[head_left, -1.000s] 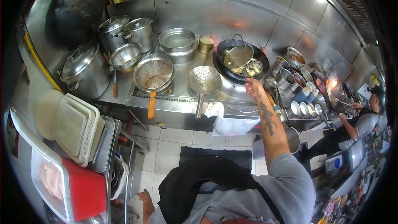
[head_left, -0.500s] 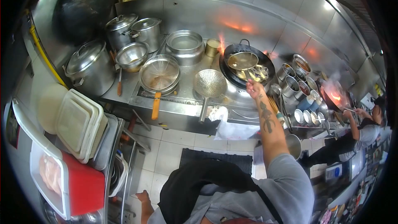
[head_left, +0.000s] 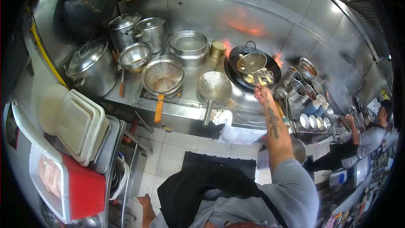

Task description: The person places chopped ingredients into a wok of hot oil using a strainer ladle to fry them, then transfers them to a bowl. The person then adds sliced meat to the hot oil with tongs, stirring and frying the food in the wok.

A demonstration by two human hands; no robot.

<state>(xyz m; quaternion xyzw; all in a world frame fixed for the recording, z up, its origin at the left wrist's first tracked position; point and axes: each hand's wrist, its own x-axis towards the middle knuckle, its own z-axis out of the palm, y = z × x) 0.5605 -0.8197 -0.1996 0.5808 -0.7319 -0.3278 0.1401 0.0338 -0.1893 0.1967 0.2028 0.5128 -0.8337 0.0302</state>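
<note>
My right hand (head_left: 263, 94) is wrapped around the handle of a wide, round-bowled ladle (head_left: 253, 63). The ladle's bowl hangs over a black wok (head_left: 231, 68) and hides part of the food in it. Pale and dark pieces of food (head_left: 265, 77) show in the wok beside the bowl. Flames (head_left: 278, 60) rise at the wok's rim. Low on the left, my left hand (head_left: 144, 200) hangs away from the stove with its fingers loosely out and nothing seen in it.
Left of the wok lie a perforated strainer (head_left: 214, 86) and a wooden-handled mesh strainer (head_left: 163, 74). Lidded pots (head_left: 93, 61) stand behind. Sauce containers (head_left: 296, 89) line the right side. A co-worker (head_left: 366, 141) stands farther right. A red cooler (head_left: 84, 188) is lower left.
My right hand and the ladle have shifted slightly right over the wok. Flames at the wok's right rim are larger. The flame in the co-worker's wok is gone, and their hands have moved.
</note>
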